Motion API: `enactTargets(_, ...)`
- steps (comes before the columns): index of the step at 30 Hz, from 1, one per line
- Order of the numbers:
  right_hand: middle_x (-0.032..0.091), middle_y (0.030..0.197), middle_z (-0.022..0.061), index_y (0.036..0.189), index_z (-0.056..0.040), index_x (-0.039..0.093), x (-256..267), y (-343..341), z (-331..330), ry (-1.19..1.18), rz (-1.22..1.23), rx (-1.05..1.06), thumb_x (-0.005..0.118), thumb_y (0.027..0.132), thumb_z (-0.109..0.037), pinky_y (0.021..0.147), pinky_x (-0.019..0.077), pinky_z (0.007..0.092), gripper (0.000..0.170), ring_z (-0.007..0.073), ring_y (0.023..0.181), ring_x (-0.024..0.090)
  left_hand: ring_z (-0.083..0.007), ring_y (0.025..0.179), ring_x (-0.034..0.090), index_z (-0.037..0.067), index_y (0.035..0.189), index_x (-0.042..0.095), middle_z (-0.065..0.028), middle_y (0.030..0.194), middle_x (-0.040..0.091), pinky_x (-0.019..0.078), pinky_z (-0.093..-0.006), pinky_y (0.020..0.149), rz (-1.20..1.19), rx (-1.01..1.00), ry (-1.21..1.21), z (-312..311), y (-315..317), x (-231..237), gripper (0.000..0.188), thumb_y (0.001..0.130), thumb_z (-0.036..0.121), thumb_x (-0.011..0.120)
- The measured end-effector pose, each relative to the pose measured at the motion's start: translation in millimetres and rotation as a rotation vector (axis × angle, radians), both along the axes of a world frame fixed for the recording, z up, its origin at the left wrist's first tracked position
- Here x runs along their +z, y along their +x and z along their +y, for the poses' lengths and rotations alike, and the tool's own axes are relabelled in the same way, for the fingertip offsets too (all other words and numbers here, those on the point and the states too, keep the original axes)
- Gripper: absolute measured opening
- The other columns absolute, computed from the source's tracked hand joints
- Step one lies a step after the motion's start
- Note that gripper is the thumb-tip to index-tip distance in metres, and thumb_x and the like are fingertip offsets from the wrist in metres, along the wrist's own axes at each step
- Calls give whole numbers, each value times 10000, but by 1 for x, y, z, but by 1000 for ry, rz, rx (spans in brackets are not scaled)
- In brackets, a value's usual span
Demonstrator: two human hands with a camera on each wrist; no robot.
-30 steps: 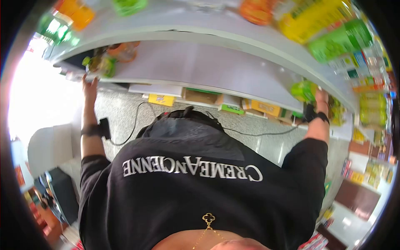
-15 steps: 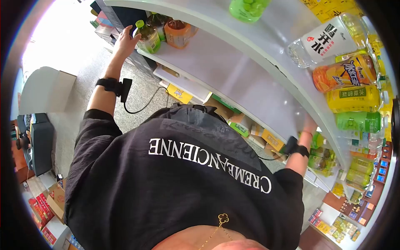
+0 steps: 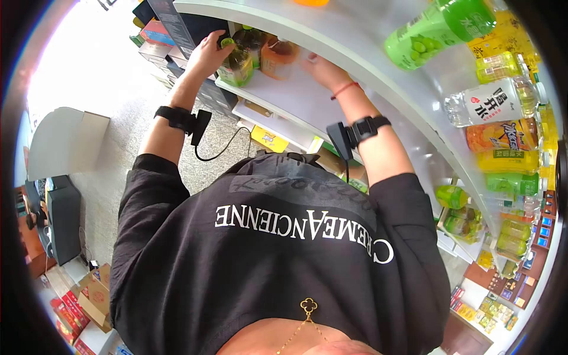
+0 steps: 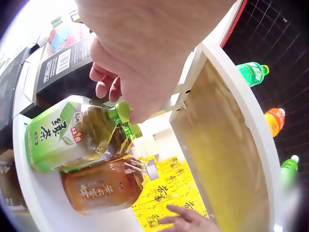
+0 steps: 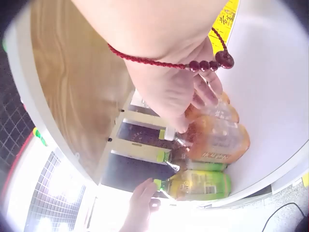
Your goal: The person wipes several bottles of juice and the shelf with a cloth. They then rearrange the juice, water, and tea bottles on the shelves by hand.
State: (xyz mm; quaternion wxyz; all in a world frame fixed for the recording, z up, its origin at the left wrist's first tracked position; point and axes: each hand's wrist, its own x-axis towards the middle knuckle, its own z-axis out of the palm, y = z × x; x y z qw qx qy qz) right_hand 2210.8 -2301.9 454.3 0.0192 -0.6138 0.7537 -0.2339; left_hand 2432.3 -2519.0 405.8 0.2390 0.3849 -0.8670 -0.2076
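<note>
My left hand (image 3: 207,58) is at the top of a green tea bottle (image 3: 235,68) at the shelf's left end. In the left wrist view its thumb lies against the green cap (image 4: 124,112), with the fingers loosely bent beside it. My right hand (image 3: 326,72) reaches in over the same shelf (image 3: 331,112), close to an orange-brown tea bottle (image 3: 278,58). Its fingers are spread loosely in the left wrist view, apart from that bottle. In the right wrist view the hand partly hides a second orange bottle (image 5: 229,112) behind the first. A dark bottle (image 3: 251,42) stands between the green and orange ones.
An upper shelf edge (image 3: 355,65) curves over both hands. Drink bottles, including a green grape one (image 3: 441,29), line the upper shelf at right. Dark boxes (image 3: 183,35) stand past the left end. Yellow packs (image 4: 164,191) lie below in the left wrist view.
My right hand has moved left along the shelf from its right end to the orange-brown bottle. My left hand stays by the green tea bottle. The head view has turned left.
</note>
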Motion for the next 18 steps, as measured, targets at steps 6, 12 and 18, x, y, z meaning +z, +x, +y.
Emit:
enactTargets(6,686,986,128,1048,-71,674,4,22,-72,-61,52,16,654,828,-353,807,502,387,358,306,887,637,-323,947,650,83,1190,559,-169,1020,669,511,-379,804,-62,-121,114,3,-3,10,504,853,452,623)
enactTargets(12,691,954,130,1045,-83,681,-10,28,-86,39,175,-111,662,821,-383,791,507,405,375,324,856,641,-352,925,649,90,1135,578,-176,986,673,513,-402,788,-99,-157,141,-4,-7,10,460,864,460,605)
enactTargets(18,677,934,162,1003,-91,664,-43,21,-60,-58,38,-228,686,790,-352,778,501,410,337,337,860,642,-360,954,627,89,1144,583,-178,1028,655,499,-423,815,-58,-172,-155,-9,-2,1,426,864,410,615)
